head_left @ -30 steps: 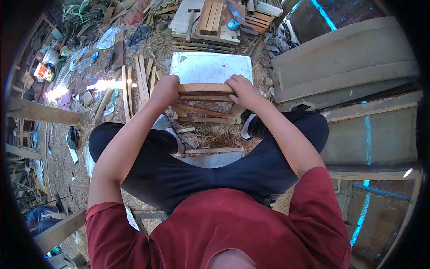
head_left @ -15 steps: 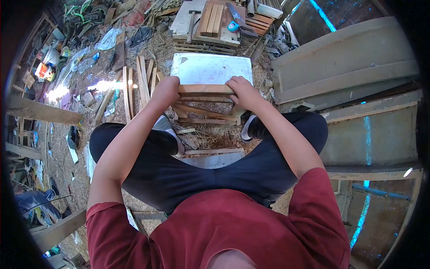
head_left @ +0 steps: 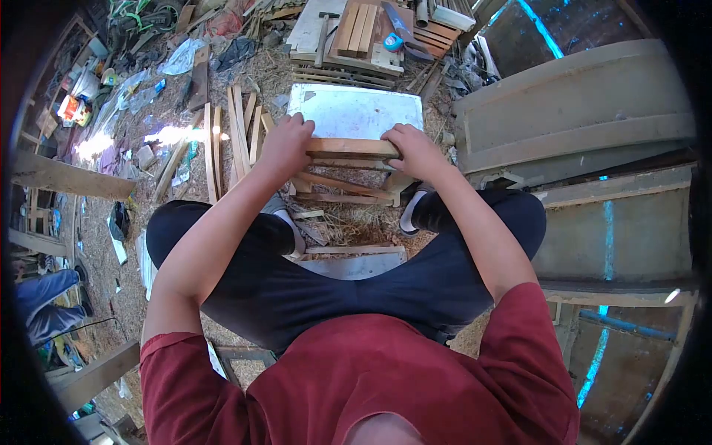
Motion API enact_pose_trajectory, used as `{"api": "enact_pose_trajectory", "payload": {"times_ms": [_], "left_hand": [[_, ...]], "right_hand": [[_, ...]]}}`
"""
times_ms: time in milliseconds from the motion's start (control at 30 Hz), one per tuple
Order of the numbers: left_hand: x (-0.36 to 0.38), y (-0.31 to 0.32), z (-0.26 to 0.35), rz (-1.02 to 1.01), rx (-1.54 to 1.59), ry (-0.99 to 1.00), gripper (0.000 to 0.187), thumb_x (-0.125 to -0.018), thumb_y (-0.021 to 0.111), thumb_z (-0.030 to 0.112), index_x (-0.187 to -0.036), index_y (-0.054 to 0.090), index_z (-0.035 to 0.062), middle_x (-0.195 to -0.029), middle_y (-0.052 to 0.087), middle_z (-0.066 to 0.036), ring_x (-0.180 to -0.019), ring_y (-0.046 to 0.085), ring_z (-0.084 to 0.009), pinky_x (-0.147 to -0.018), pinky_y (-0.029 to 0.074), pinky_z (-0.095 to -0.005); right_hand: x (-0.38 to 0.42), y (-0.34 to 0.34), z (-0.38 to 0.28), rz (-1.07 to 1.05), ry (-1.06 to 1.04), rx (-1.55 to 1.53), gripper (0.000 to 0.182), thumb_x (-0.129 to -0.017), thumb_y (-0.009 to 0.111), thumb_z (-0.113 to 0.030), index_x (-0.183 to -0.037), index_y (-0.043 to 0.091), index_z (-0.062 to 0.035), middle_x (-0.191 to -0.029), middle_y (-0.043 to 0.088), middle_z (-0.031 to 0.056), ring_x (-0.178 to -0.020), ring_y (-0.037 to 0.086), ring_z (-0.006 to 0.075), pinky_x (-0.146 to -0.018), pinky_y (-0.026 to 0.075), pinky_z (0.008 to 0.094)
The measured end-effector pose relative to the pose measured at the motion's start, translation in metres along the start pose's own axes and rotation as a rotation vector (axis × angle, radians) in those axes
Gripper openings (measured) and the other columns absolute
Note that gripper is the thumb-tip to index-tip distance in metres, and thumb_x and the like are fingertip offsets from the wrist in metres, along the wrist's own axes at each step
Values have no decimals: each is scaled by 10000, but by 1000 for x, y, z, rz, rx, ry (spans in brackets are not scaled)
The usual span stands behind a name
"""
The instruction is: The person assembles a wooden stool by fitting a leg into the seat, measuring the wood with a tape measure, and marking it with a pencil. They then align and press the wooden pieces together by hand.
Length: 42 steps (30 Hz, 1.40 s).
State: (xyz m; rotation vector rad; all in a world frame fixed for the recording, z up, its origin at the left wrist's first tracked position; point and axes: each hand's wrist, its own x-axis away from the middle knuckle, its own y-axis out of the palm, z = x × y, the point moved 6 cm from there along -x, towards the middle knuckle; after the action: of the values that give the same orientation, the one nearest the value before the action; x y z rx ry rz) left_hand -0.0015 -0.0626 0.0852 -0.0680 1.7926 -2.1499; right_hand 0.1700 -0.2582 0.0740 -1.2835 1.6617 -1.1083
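Note:
A short wooden strip (head_left: pixel 352 147) spans the gap between my two hands, across the near edge of a white-topped low bench (head_left: pixel 356 111). My left hand (head_left: pixel 289 144) is closed round its left end, fingers curled over the top. At the right end, my right hand (head_left: pixel 413 150) grips it with the thumb on the near side and the fingers over the far side. Below the strip show the wooden crosspieces (head_left: pixel 345 184) of the bench, between my feet.
Long wood strips (head_left: pixel 237 130) lie left of the bench. Beyond it, a stack of boards holds a hammer (head_left: pixel 322 38), a handsaw (head_left: pixel 398 22), a blue tape measure (head_left: pixel 392 42) and cut strips (head_left: pixel 358 30). Large panels (head_left: pixel 578 104) lean at right. Another person's legs (head_left: pixel 52 297) show at lower left.
Both hands have shifted slightly to the right with the wooden strip, and my left hand's knuckles sit higher. The view has moved a little. More of the other person's legs shows at lower left.

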Motion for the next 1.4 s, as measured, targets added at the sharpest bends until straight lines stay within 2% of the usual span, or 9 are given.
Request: {"api": "enact_pose_trajectory", "payload": {"times_ms": [100, 400, 800, 933, 1200, 1400], "left_hand": [[-4, 15, 1, -73, -15, 79, 190, -781, 710, -21, -952, 665, 49, -1030, 657, -146, -1045, 649, -364, -896, 568, -476], [-5, 18, -1, -132, 28, 17, 157, -806, 660, -44, -942, 688, 29, -1064, 677, -181, -1051, 662, -393, -898, 565, -491], [0, 18, -3, -68, 101, 31, 176, -784, 681, -50, -950, 669, 9, -1059, 653, -197, -1046, 652, -408, -917, 553, -495], [-2, 17, -8, -109, 109, 26, 174, -779, 675, -61, -943, 664, -1, -1060, 652, -204, -1052, 649, -411, -922, 548, -495], [-7, 12, -10, -111, 150, 25, 108, -735, 691, -54, -836, 699, -18, -967, 671, -223, -994, 658, -433, -910, 538, -509], [-11, 19, -15, -126, 140, 19, 158, -710, 708, -50, -862, 729, -10, -927, 679, -221, -984, 663, -432, -908, 539, -508]], "right_hand": [[1, 2, -2, 1, -2, -20, 452, -769, 859, -135, -1158, 638, -66, -1120, 626, 130, -1113, 610, 366, -969, 522, 470], [0, 5, -1, 0, 4, -63, 418, -797, 843, -116, -1150, 629, -47, -1128, 612, 137, -1133, 593, 361, -979, 517, 468], [2, 3, -6, 27, -1, -63, 451, -773, 855, -111, -1161, 631, -57, -1121, 611, 134, -1131, 594, 360, -978, 519, 459], [1, 2, -7, 33, -13, -66, 457, -771, 851, -112, -1167, 629, -60, -1130, 611, 132, -1133, 595, 357, -976, 521, 457], [-2, 5, -2, 11, 9, -84, 424, -774, 843, -90, -1145, 643, -48, -1124, 622, 136, -1121, 604, 359, -981, 522, 457], [-2, 9, 2, 30, -4, -87, 456, -743, 836, -50, -1161, 652, -45, -1108, 629, 132, -1124, 609, 363, -966, 524, 458]]}}
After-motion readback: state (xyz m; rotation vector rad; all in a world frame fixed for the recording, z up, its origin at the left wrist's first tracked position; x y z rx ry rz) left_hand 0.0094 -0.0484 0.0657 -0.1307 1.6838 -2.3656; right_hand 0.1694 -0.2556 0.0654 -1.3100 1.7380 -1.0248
